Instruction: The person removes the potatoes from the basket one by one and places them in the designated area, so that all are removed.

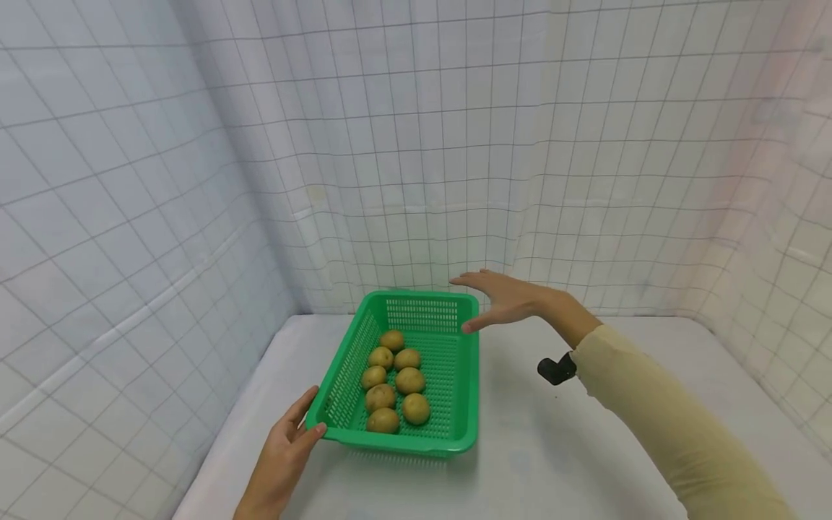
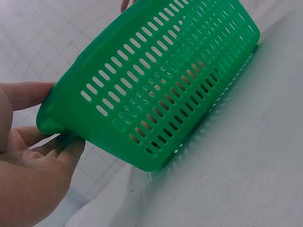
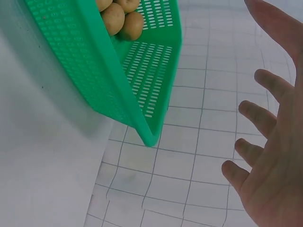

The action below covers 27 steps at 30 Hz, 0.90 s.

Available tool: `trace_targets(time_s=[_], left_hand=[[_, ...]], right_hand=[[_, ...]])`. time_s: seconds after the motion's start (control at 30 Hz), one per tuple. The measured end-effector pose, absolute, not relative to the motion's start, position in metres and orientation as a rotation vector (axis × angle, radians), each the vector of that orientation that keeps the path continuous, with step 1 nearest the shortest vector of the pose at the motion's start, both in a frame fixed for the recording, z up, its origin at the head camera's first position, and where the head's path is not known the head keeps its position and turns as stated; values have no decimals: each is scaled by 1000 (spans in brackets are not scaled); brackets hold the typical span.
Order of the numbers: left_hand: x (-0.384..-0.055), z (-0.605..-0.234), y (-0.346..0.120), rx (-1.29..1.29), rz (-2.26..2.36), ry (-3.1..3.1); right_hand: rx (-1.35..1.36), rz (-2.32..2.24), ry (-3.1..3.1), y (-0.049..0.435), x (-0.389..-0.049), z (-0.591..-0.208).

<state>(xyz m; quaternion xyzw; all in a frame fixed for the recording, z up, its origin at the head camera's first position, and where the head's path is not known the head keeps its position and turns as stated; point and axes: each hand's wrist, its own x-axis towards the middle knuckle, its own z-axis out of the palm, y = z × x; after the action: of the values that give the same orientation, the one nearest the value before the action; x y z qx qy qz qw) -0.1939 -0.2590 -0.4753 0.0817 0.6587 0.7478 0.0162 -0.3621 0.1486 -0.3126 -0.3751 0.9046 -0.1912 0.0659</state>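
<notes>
A green plastic basket [image 1: 463, 375] with slotted walls stands on the white table. Several yellow-brown potatoes [image 1: 410, 380] lie inside, grouped toward its left half. My left hand [image 1: 279, 451] grips the basket's near left corner, thumb over the rim; in the left wrist view, fingers of this hand [image 2: 35, 179] curl beneath the rim. My right hand [image 1: 510, 296] hovers by the far right corner, fingers spread and holding nothing. The right wrist view shows that hand [image 3: 279, 151] apart from the basket's rim [image 3: 111, 71], with potatoes [image 3: 131, 26] partly visible inside.
White sheets with a dark grid [image 1: 422, 144] hang behind and on both sides of the table [image 1: 520, 448]. A small black device [image 1: 557, 370] sits under the right wrist, beside the pale sleeve [image 1: 663, 426].
</notes>
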Motion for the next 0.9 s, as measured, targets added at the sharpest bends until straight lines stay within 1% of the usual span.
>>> trace_targets(time_s=[0.17, 0.53, 0.73, 0.9], left_hand=[[-197, -477, -259, 301, 2340, 2001], [-198, -477, -259, 301, 2337, 1963], [-197, -476, -260, 306, 2330, 1958], [-195, -475, -262, 319, 2320, 1954]], right_hand=[[-1132, -604, 2676, 132, -369, -318], [-1156, -546, 2596, 87, -381, -328], [-1172, -539, 2556, 71, -389, -334], [-1129, -593, 2534, 61, -394, -342]])
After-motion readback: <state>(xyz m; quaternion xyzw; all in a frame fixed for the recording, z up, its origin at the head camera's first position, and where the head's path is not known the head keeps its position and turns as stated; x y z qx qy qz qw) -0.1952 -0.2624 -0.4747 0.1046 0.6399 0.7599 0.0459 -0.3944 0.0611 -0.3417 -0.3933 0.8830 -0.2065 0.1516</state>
